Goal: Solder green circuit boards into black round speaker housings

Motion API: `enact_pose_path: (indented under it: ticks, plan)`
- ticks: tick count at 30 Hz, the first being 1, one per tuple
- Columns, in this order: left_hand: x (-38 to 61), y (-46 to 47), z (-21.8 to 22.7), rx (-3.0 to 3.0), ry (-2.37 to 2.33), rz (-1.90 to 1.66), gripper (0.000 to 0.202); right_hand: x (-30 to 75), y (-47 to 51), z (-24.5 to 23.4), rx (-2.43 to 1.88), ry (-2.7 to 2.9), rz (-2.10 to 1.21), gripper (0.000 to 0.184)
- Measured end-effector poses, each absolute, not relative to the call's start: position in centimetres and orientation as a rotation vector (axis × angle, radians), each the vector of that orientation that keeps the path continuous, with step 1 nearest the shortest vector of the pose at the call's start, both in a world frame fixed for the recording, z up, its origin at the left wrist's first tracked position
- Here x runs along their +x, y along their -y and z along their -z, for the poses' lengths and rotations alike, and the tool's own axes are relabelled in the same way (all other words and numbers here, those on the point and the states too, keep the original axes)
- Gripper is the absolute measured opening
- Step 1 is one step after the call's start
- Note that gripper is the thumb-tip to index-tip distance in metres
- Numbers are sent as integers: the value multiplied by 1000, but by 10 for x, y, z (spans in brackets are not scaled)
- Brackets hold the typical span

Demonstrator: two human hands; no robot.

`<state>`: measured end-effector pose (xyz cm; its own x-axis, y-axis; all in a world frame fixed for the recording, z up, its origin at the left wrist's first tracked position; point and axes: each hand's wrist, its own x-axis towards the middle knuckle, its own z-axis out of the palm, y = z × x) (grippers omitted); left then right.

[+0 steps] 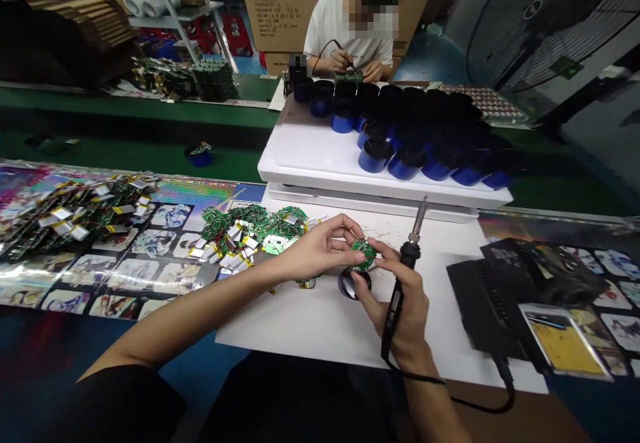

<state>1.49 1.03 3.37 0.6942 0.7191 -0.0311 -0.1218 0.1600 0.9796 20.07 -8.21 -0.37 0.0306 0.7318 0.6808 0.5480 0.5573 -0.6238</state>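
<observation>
Left hand [323,248] pinches the round green circuit board [363,253] close by the dark cup [347,285], while the right hand [406,306] steadies its right side and carries the soldering iron [395,307], tip pointing forward, away from the board.

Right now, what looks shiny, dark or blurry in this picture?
Head view: rainbow shine on the patterned sheet; head view: dark tops of the blue cups blend together; head view: the fan looks soft and stretched, the green board clearer.
</observation>
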Motion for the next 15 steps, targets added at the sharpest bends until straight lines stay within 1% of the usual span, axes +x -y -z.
enact_pose_path:
  ticks: [2, 3, 7, 8, 9, 15]
  plan:
    - [10, -9, -31, 1400, -610, -648, 46, 209, 85, 5, -1097, 1592, -223, 58]
    - [7, -9, -30, 1511, -631, -625, 50, 214, 87, 6, -1096, 1559, -227, 57]
    - [1, 0, -17, 2009, -605, -419, 85, 236, 91, 13, -1140, 1439, -208, 52]
    - [2, 3, -12, 2103, -600, -399, 92, 240, 93, 15, -1160, 1427, -204, 51]
    - [4, 6, -6, 2190, -609, -404, 94, 243, 94, 17, -1183, 1420, -202, 50]
    - [19, 14, 15, 2443, -695, -390, 76, 251, 105, 27, -1269, 1445, -228, 48]
